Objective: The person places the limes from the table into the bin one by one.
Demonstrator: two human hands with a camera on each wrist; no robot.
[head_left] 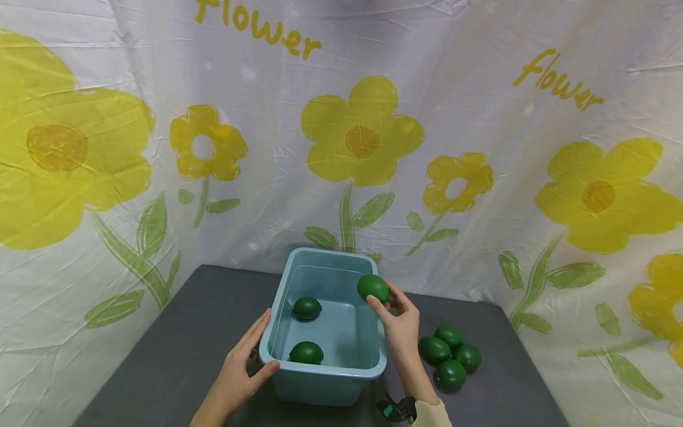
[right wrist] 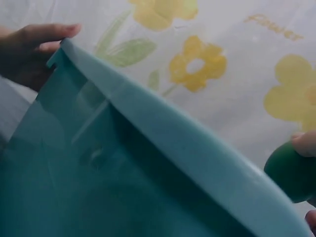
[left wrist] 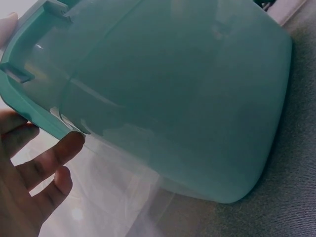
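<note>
Holding a lime [head_left: 373,287], the right hand [head_left: 401,326] hovers by the bin's rim [head_left: 331,371]

A creased white curtain [head_left: 267,219] with yellow flowers [head_left: 363,130], green leaves [head_left: 373,209] and the word "flower" [head_left: 561,89] hangs behind and beside the dark gray counter [head_left: 181,338].

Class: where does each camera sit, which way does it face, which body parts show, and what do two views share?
Head: on the head, facing forward and down at the blue tub; left hand and right hand show.
Left wrist: on that wrist, facing the tub's outer wall; left hand shows.
Right wrist: on that wrist, facing the tub's rim; both hands show partly.
Head and right wrist share the held green fruit.
</note>
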